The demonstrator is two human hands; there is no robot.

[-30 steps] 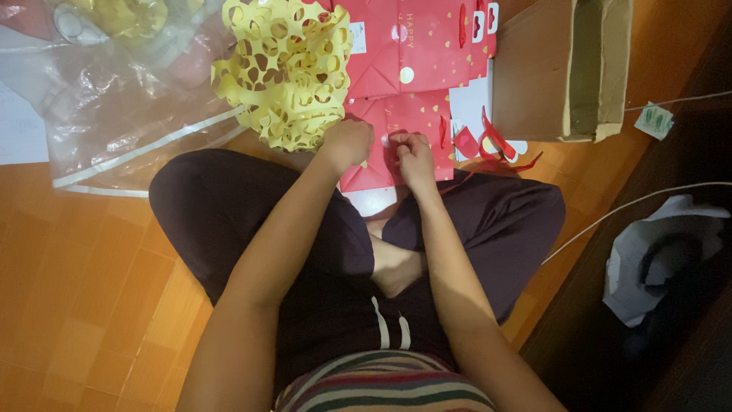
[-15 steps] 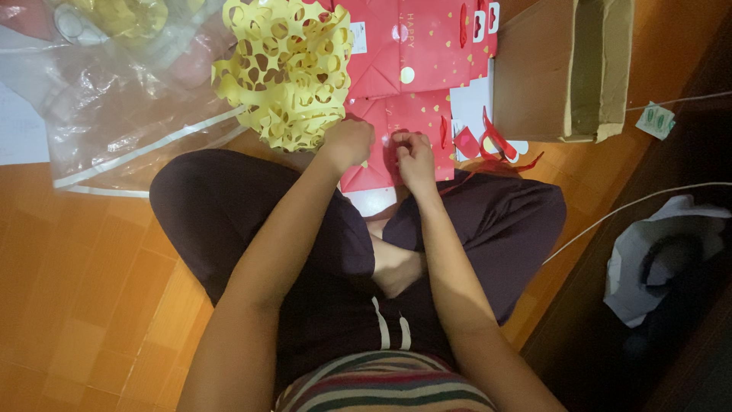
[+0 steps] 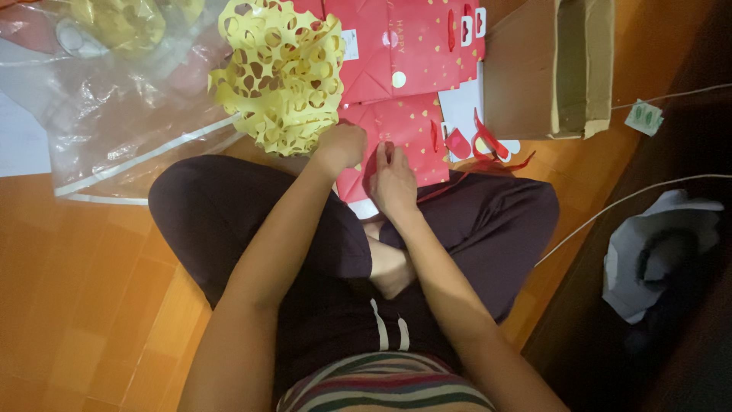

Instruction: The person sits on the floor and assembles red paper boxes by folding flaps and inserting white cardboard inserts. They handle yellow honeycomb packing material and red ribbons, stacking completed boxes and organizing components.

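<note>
I sit cross-legged on an orange wooden floor. My left hand [image 3: 341, 146] and my right hand [image 3: 392, 179] meet over a flat red gift bag [image 3: 402, 126] with small gold hearts, lying just past my knees. Both hands have fingers closed on a thin red ribbon [image 3: 375, 159] at the bag's near edge. A second, larger red gift bag [image 3: 412, 46] lies flat behind it. A yellow cut-out paper decoration [image 3: 282, 72] with heart-shaped holes sits right beside my left hand.
Red ribbon handles [image 3: 488, 149] trail to the right of the bags. An open cardboard box [image 3: 553, 69] stands at the back right. Crumpled clear plastic sheeting [image 3: 99, 99] covers the floor on the left. A white cable [image 3: 648, 191] and grey cloth [image 3: 659, 244] lie at right.
Both hands stay on the small red bag, with only slight finger movement on the ribbon.
</note>
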